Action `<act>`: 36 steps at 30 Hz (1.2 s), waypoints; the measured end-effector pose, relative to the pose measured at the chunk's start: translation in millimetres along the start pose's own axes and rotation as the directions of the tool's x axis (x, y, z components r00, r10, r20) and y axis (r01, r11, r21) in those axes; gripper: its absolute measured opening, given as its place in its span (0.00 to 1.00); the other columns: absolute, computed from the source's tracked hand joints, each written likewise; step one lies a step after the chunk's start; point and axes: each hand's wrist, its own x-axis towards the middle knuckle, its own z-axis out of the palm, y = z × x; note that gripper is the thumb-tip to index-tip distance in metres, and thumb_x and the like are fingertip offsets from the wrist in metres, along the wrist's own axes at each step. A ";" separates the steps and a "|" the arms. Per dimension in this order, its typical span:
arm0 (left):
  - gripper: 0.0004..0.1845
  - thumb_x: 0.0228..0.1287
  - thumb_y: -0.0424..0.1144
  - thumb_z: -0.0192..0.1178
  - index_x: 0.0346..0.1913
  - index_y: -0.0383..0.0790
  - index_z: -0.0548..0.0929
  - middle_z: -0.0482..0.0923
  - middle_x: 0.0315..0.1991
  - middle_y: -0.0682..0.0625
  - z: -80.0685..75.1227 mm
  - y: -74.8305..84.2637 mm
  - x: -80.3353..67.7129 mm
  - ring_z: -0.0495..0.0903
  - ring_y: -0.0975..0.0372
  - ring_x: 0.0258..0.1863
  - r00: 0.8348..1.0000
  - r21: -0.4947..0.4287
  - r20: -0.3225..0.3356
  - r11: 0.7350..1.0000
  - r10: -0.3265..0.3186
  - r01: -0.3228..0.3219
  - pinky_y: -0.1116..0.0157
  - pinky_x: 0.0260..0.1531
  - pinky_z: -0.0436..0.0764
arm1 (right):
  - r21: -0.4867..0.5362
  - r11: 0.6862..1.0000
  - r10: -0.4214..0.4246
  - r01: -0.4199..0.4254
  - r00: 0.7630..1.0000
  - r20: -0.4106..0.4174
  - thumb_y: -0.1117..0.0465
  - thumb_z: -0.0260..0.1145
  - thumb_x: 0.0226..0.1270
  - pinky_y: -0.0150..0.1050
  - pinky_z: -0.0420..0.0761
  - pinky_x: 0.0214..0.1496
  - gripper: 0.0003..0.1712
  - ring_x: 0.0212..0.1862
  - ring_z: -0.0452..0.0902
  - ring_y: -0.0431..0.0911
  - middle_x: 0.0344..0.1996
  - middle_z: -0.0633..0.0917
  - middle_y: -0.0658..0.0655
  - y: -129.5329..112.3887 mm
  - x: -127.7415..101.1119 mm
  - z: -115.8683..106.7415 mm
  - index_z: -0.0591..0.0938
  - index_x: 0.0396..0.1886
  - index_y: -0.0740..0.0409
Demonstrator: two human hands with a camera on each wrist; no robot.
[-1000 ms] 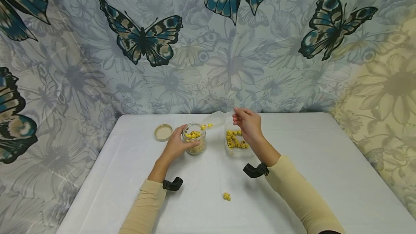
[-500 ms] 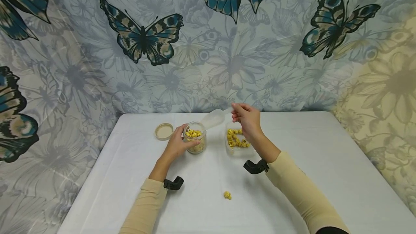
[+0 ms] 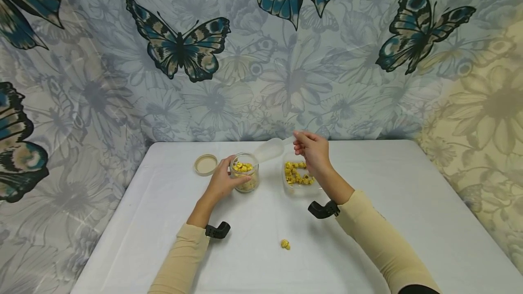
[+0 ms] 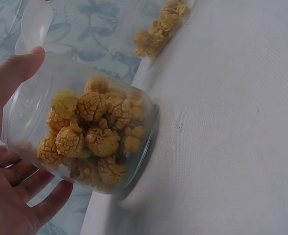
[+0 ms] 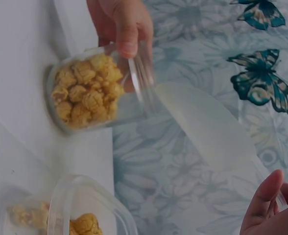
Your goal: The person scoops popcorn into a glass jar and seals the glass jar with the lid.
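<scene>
A small clear glass jar [image 3: 245, 178] [image 4: 85, 132] [image 5: 92, 88] partly filled with yellow popcorn stands on the white table [image 3: 388, 221]. My left hand [image 3: 221, 181] [image 4: 9, 171] [image 5: 122, 22] grips its side. My right hand [image 3: 313, 151] [image 5: 271, 208] pinches the handle of a clear plastic scoop [image 3: 269, 149] [image 5: 207, 125], held empty just above and right of the jar's mouth. A clear plastic container [image 3: 299, 178] [image 5: 85, 210] [image 4: 158, 29] with more popcorn lies under my right hand.
A beige jar lid [image 3: 206, 164] lies left of the jar. One stray popcorn piece [image 3: 285, 244] sits on the table near the front. A butterfly-print cloth [image 3: 261, 53] hangs behind the table.
The scoop held popcorn over the jar a second ago; now it is empty and lifted slightly to the right. The popcorn has dropped into the jar. My left hand has stayed on the jar.
</scene>
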 end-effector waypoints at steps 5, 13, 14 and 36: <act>0.47 0.51 0.51 0.74 0.71 0.40 0.64 0.68 0.65 0.42 -0.7 0.0 -1.0 0.69 0.51 0.66 1.000 0.002 0.001 1.000 0.004 -0.004 0.51 0.64 0.73 | 0.011 1.000 0.018 -0.018 1.000 -0.009 0.61 0.66 0.67 0.27 0.80 0.21 0.06 0.18 0.76 0.38 0.17 0.82 0.49 -0.5 -0.6 1.3 0.83 0.33 0.58; 0.47 0.51 0.51 0.74 0.71 0.39 0.64 0.68 0.65 0.41 -1.3 1.8 -2.0 0.69 0.50 0.65 1.000 -0.002 -0.002 1.000 0.002 -0.002 0.50 0.63 0.74 | 0.035 0.999 0.018 -0.018 1.000 -0.001 0.62 0.66 0.67 0.27 0.79 0.21 0.06 0.17 0.76 0.37 0.16 0.82 0.49 -0.2 -0.2 1.5 0.84 0.30 0.56; 0.47 0.51 0.51 0.74 0.71 0.39 0.63 0.68 0.65 0.41 -1.2 1.8 -2.0 0.69 0.50 0.65 1.000 -0.003 -0.002 1.000 0.000 0.000 0.50 0.64 0.74 | 0.035 0.999 0.018 -0.018 1.000 -0.001 0.62 0.66 0.67 0.27 0.79 0.21 0.06 0.17 0.76 0.37 0.16 0.82 0.49 -0.1 -0.2 1.4 0.84 0.30 0.55; 0.47 0.50 0.51 0.74 0.71 0.40 0.64 0.68 0.64 0.41 0.5 0.4 -1.0 0.69 0.51 0.65 1.000 -0.005 -0.010 1.000 -0.012 0.012 0.51 0.64 0.73 | 0.067 0.995 0.071 -0.072 0.997 0.009 0.61 0.64 0.70 0.25 0.78 0.24 0.06 0.20 0.76 0.37 0.19 0.82 0.49 5.1 -1.7 -9.6 0.81 0.38 0.59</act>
